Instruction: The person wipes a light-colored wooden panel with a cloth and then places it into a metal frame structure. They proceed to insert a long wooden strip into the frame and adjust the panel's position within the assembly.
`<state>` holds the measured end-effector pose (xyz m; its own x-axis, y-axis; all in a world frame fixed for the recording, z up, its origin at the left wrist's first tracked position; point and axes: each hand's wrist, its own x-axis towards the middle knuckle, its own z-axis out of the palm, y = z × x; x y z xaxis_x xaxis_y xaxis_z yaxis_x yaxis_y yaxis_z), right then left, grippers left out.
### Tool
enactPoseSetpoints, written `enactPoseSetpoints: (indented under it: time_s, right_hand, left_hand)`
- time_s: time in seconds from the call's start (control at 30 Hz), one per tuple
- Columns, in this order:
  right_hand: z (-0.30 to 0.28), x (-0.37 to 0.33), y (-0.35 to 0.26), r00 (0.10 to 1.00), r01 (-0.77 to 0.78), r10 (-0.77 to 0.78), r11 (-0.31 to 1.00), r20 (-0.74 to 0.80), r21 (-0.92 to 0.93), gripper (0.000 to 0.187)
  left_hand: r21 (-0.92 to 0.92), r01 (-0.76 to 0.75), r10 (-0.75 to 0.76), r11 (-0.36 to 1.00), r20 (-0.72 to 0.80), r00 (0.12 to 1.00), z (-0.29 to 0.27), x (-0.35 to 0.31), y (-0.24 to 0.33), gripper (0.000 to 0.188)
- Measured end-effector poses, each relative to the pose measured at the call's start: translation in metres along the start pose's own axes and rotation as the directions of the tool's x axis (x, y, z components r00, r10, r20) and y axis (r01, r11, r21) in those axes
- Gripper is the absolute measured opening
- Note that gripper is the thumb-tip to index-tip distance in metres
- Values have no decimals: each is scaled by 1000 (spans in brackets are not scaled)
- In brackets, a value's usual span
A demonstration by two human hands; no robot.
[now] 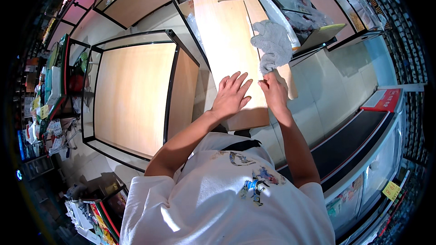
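A long pale wood board (220, 36) stretches away in front of me, its near end close to my body. My left hand (231, 96) rests over the board's near part, fingers spread, holding nothing. Just to its right, my right hand (275, 91) has its fingers closed on the lower end of a grey cloth (274, 45). The rest of the cloth bunches up and away from that hand, across the board's right edge. A narrower wood strip (287, 81) lies along the board's right side, partly covered by the cloth.
On the left stands a black-framed wooden cabinet (131, 95), with another frame (136, 2) behind it. Clear plastic wrapping (295, 4) lies beyond the cloth. A chest with a dark top (345, 140) stands at the right. Packed shelves (50, 81) line the far left.
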<state>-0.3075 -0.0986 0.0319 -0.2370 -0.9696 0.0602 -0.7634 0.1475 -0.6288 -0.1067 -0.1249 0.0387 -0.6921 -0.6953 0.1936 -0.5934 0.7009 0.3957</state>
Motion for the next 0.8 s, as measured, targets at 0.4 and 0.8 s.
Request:
enactPoseSetpoints:
  time_s: [0.4,0.8]
  right_hand:
    - [36,163,3,995,-75,80,994,-55,84,28]
    - [28,163,1,947,-315,263,867,182,385,27]
  left_hand:
    - [35,-16,16,999,-4,1000,2,0,0,57]
    - [40,19,-20,999,7,1000,-2,0,3,58]
